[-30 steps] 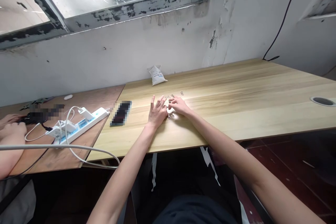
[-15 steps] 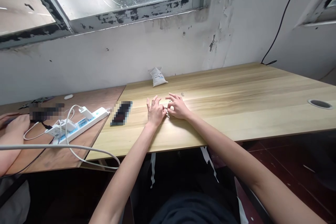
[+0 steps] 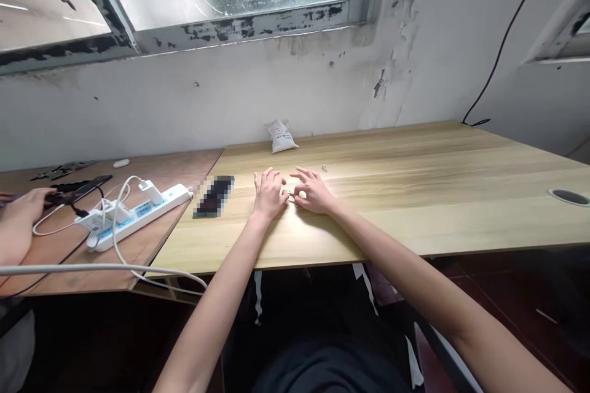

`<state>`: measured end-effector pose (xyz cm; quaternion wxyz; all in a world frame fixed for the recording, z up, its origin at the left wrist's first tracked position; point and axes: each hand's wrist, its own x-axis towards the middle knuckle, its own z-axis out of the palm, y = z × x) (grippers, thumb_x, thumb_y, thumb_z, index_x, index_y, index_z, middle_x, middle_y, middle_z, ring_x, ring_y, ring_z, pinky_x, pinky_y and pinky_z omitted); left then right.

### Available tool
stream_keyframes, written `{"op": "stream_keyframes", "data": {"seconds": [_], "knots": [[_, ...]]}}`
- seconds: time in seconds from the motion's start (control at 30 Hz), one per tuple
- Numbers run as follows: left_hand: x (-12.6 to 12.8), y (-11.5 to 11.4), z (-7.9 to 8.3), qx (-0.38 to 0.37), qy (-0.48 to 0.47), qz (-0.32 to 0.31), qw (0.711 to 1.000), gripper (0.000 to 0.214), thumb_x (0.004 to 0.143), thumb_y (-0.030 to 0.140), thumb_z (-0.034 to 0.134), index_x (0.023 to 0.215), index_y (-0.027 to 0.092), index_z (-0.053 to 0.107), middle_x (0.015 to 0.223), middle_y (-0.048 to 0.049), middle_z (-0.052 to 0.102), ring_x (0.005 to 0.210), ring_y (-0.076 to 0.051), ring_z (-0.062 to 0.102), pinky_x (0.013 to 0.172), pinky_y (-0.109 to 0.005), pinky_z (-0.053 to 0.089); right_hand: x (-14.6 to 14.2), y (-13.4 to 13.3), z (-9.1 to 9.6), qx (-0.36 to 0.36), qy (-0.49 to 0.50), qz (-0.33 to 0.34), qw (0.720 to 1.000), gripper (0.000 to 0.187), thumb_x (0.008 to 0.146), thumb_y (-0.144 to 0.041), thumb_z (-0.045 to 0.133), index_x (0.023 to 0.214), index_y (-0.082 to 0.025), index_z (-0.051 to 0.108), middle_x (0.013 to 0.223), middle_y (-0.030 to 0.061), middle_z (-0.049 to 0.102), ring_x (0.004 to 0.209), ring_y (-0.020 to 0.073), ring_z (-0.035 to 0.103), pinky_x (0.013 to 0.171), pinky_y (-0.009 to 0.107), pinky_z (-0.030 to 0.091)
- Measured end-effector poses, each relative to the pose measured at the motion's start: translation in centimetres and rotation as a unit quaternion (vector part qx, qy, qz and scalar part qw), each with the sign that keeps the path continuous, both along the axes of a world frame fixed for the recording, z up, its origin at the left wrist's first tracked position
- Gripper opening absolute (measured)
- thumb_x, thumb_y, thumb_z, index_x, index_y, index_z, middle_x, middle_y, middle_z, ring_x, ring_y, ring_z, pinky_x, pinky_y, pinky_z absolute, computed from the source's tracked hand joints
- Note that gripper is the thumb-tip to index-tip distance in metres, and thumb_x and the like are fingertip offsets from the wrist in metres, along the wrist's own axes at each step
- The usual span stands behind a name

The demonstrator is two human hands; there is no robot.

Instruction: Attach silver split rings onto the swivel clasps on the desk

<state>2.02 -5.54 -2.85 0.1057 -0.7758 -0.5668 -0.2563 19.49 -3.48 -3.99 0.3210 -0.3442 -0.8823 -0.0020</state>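
Close together over the light wooden table, my two hands meet at a small metal ring-like piece, too small to make out fully. My left hand pinches it between thumb and forefinger, the other fingers raised. From the right side, my right hand also pinches at it, thumb and forefinger curled together. More small metal bits lie just under my right fingers, partly hidden. Beyond that hand, a few small metal rings rest on the wood.
A white packet stands near the wall. Left of my hands lies a blurred-out phone. Farther left are a white power strip with plugs and cables, and another person's hand. A round grommet sits at the right.
The view has shifted slightly. My hands stay together at the small metal piece, and their fingers have barely moved. At the left, the other person's hand has shifted near the dark device.
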Motion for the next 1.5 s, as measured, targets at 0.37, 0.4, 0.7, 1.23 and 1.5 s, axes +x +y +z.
{"op": "stream_keyframes", "data": {"seconds": [0.37, 0.4, 0.7, 1.23, 1.5], "knots": [[-0.9, 0.4, 0.0, -0.041, -0.035, -0.041, 0.998, 0.014, 0.081, 0.029, 0.063, 0.090, 0.030, 0.072, 0.130, -0.0031, 0.059, 0.134, -0.028, 0.040, 0.115, -0.059, 0.020, 0.2, 0.2, -0.3, 0.016, -0.002, -0.022, 1.000, 0.015, 0.082, -0.026, 0.063, 0.069, -0.020, 0.070, 0.134, 0.0105, 0.057, 0.137, 0.0320, 0.036, 0.104, 0.054, 0.033], [-0.9, 0.4, 0.1, -0.040, -0.036, -0.047, 0.997, 0.012, 0.082, 0.030, 0.062, 0.089, 0.031, 0.072, 0.130, -0.0025, 0.059, 0.135, -0.028, 0.040, 0.116, -0.059, 0.019, 0.2, 0.2, -0.3, 0.022, -0.004, -0.023, 0.999, 0.016, 0.082, -0.027, 0.064, 0.069, -0.020, 0.070, 0.134, 0.0105, 0.056, 0.137, 0.0321, 0.036, 0.105, 0.054, 0.033], [-1.3, 0.1, 0.5, -0.030, -0.060, -0.025, 0.997, 0.014, 0.086, 0.034, 0.059, 0.084, 0.027, 0.072, 0.127, -0.0058, 0.060, 0.133, -0.030, 0.041, 0.112, -0.058, 0.025, 0.2, -0.4, 0.7, 0.097, -0.020, -0.036, 0.994, 0.017, 0.085, -0.021, 0.060, 0.075, -0.021, 0.073, 0.136, 0.0093, 0.056, 0.139, 0.0297, 0.034, 0.110, 0.053, 0.028], [-1.5, 0.6, 0.0, 0.005, -0.081, 0.007, 0.997, 0.013, 0.086, 0.031, 0.059, 0.081, 0.026, 0.070, 0.138, -0.0071, 0.051, 0.142, -0.030, 0.028, 0.115, -0.065, 0.010, -0.7, -0.2, 0.5, 0.178, -0.037, -0.036, 0.983, 0.023, 0.086, -0.015, 0.058, 0.067, -0.020, 0.069, 0.146, 0.0086, 0.046, 0.143, 0.0299, 0.028, 0.114, 0.054, 0.024], [-1.3, 0.9, -0.1, -0.009, -0.123, 0.020, 0.992, 0.017, 0.088, 0.036, 0.057, 0.087, 0.027, 0.072, 0.141, -0.0063, 0.051, 0.141, -0.031, 0.032, 0.111, -0.062, 0.027, -0.3, -0.3, 0.7, 0.185, -0.010, -0.070, 0.980, 0.020, 0.090, -0.018, 0.055, 0.077, -0.021, 0.070, 0.148, 0.0087, 0.044, 0.144, 0.0291, 0.025, 0.115, 0.057, 0.021]]}}
